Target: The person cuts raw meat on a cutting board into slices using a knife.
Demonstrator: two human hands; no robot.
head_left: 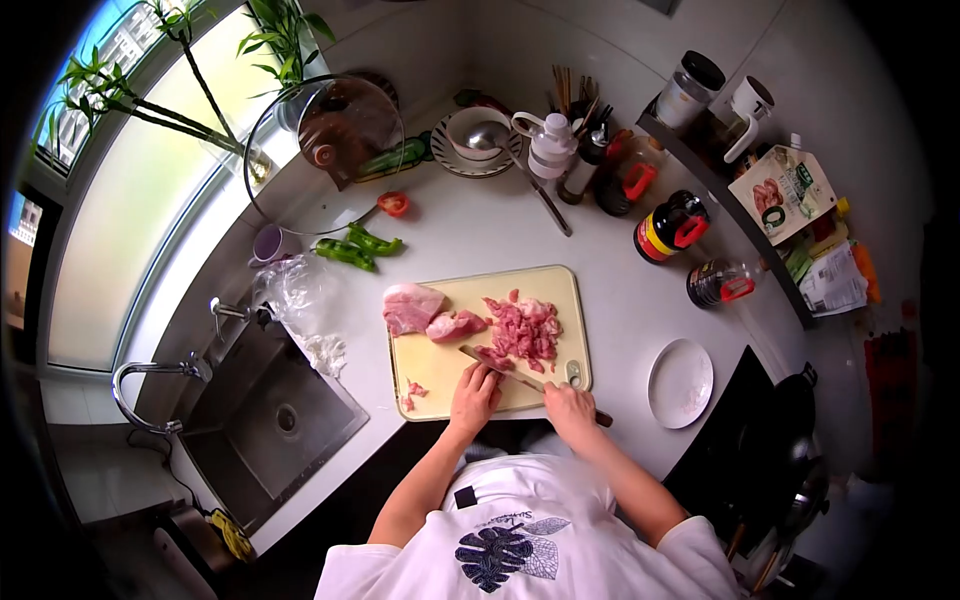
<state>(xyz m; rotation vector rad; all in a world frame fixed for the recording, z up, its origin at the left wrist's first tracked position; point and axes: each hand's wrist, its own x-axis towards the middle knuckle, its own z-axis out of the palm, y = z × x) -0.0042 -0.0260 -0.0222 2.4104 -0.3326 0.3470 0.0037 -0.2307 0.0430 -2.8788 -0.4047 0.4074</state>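
Note:
My right hand [570,408] is closed round the handle of a knife [515,375], whose blade slants up to the left over the cutting board [450,381]. Beside the blade, my left hand [475,395] rests with bent fingers on a piece of meat near the board's front edge; the fingertips partly hide it. Chopped meat [525,330] forms a pile just beyond the knife. Larger raw chunks [412,308] lie at the board's back left, and a few small scraps [412,393] at its front left.
A sink [280,420] is at the left, with a plastic bag [300,290] behind it. Green peppers [346,254] and a cut tomato [394,204] lie beyond the board. A white plate [680,383] is at the right, near dark bottles [670,228] and a stove.

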